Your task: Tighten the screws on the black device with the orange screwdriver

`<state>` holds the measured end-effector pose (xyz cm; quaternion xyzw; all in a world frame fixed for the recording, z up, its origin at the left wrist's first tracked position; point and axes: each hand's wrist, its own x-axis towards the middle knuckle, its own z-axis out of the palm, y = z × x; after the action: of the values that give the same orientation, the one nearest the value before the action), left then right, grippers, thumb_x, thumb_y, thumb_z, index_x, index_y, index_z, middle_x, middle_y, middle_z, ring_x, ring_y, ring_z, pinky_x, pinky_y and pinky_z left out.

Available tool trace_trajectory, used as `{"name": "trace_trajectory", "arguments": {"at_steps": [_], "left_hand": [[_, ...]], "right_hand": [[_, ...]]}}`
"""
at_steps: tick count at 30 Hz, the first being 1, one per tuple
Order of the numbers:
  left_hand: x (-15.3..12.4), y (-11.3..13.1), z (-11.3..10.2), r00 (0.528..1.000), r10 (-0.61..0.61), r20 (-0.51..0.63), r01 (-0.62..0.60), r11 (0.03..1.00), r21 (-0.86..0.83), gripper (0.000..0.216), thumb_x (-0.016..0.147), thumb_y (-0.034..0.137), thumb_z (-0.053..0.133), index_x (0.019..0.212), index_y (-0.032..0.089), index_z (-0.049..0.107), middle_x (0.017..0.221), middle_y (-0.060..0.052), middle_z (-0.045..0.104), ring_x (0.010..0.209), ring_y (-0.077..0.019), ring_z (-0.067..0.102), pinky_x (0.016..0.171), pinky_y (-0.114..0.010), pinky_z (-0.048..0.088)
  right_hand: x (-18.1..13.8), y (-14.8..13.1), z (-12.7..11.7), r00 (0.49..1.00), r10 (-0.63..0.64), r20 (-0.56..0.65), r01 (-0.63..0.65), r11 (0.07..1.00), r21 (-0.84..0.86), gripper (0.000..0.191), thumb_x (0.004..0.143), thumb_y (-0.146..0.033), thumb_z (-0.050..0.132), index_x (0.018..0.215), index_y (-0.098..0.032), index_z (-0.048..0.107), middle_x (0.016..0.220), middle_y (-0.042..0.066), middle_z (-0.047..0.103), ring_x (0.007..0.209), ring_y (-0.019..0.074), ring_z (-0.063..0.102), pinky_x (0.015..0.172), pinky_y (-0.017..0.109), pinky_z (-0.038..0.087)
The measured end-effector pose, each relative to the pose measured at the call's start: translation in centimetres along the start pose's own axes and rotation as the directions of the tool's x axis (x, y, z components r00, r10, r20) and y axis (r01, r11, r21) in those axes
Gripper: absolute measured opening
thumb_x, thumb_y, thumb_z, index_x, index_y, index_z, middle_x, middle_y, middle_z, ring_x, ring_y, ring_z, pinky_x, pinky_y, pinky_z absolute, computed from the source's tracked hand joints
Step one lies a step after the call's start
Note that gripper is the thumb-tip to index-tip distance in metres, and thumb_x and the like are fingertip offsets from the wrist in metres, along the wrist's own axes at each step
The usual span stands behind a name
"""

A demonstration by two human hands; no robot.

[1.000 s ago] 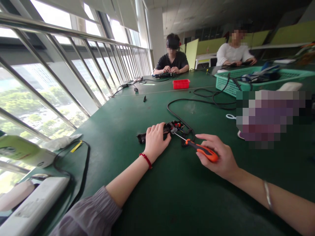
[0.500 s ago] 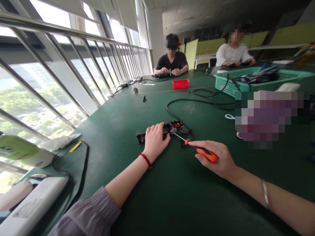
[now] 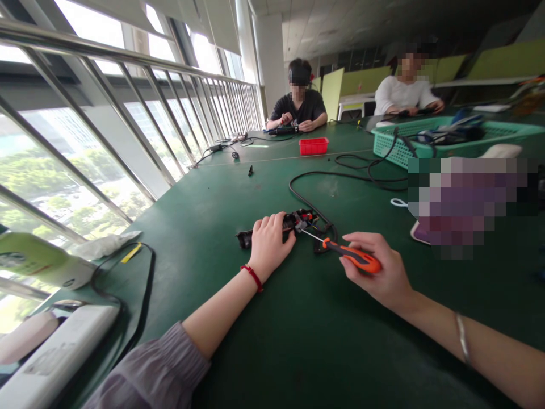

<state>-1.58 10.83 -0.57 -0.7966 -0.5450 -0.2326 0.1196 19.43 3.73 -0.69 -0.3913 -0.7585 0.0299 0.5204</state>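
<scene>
My left hand (image 3: pixel 269 245) is wrapped over a long black corded device (image 3: pixel 244 239), pressing it to the green table. The device's right end is opened up, with red parts and thin wires showing; its middle is hidden under my fingers. In my right hand (image 3: pixel 385 278) is an orange and black screwdriver (image 3: pixel 358 259), gripped by the handle between thumb and fingers. Its thin shaft points left and the tip meets the exposed end of the device. Whether the tip sits in a screw cannot be made out. A black cable (image 3: pixel 293 184) runs from that end.
Beyond are a small black part (image 3: pixel 250 170), a red tray (image 3: pixel 314 146) and a green basket (image 3: pixel 394 150) holding tools. A blurred-out purple item lies right. At left are a white power strip (image 3: pixel 63 346), a bottle (image 3: pixel 42 261) and a railing. Two people sit across the table.
My right hand's fingers have loosened and shifted slightly right along the screwdriver handle, and more of the handle shows. My left hand and the device stay in place.
</scene>
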Motion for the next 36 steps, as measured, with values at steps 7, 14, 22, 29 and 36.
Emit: {"name": "trace_trajectory", "arguments": {"at_steps": [7, 14, 22, 29, 36], "left_hand": [[-0.03, -0.01, 0.03, 1.0, -0.001, 0.003, 0.001, 1.0, -0.005, 0.035, 0.084, 0.032, 0.047, 0.116, 0.016, 0.05, 0.106, -0.008, 0.063, 0.097, -0.0243, 0.056, 0.089, -0.038, 0.039], [0.0, -0.05, 0.08, 1.0, 0.003, -0.003, -0.004, 1.0, -0.005, 0.035, 0.084, 0.031, 0.047, 0.115, 0.016, 0.05, 0.106, -0.007, 0.063, 0.097, -0.0242, 0.056, 0.089, -0.038, 0.039], [-0.03, -0.03, 0.16, 1.0, 0.006, -0.006, -0.006, 1.0, 0.002, 0.035, 0.085, 0.031, 0.047, 0.115, 0.016, 0.05, 0.105, -0.007, 0.063, 0.096, -0.024, 0.056, 0.088, -0.037, 0.039], [-0.02, 0.0, 0.2, 1.0, 0.008, -0.014, -0.008, 1.0, 0.011, 0.035, 0.084, 0.032, 0.047, 0.115, 0.015, 0.05, 0.105, -0.007, 0.064, 0.096, -0.0242, 0.056, 0.088, -0.037, 0.039], [0.08, 0.01, 0.21, 1.0, 0.005, -0.008, -0.005, 1.0, 0.01, 0.035, 0.084, 0.031, 0.047, 0.116, 0.015, 0.05, 0.106, -0.007, 0.064, 0.097, -0.0241, 0.056, 0.088, -0.038, 0.039]], "right_hand": [[0.02, -0.03, 0.1, 0.998, -0.025, -0.061, 0.025, 1.0, -0.001, 0.036, 0.076, -0.018, 0.06, 0.11, -0.022, 0.049, 0.084, 0.002, 0.064, 0.072, 0.0155, 0.066, 0.065, 0.026, 0.055], [-0.26, 0.08, 0.01, 0.998, 0.015, 0.054, -0.015, 1.0, -0.016, 0.028, 0.077, -0.021, 0.062, 0.103, -0.022, 0.051, 0.076, 0.0, 0.064, 0.063, 0.0138, 0.065, 0.058, 0.024, 0.054], [0.02, 0.03, 0.15, 0.995, -0.071, -0.072, 0.072, 0.997, 0.015, 0.039, 0.076, -0.014, 0.06, 0.112, -0.022, 0.048, 0.093, 0.005, 0.063, 0.08, 0.0161, 0.066, 0.071, 0.027, 0.055], [-0.15, 0.18, -0.02, 0.998, 0.013, 0.055, -0.012, 1.0, -0.027, 0.021, 0.078, -0.025, 0.06, 0.099, -0.023, 0.054, 0.077, 0.0, 0.067, 0.065, 0.0147, 0.067, 0.059, 0.024, 0.054], [-0.01, 0.28, 0.28, 0.992, -0.077, -0.102, 0.077, 0.997, 0.001, 0.04, 0.075, -0.015, 0.062, 0.112, -0.023, 0.049, 0.098, 0.005, 0.066, 0.082, 0.0164, 0.067, 0.074, 0.027, 0.055]]}}
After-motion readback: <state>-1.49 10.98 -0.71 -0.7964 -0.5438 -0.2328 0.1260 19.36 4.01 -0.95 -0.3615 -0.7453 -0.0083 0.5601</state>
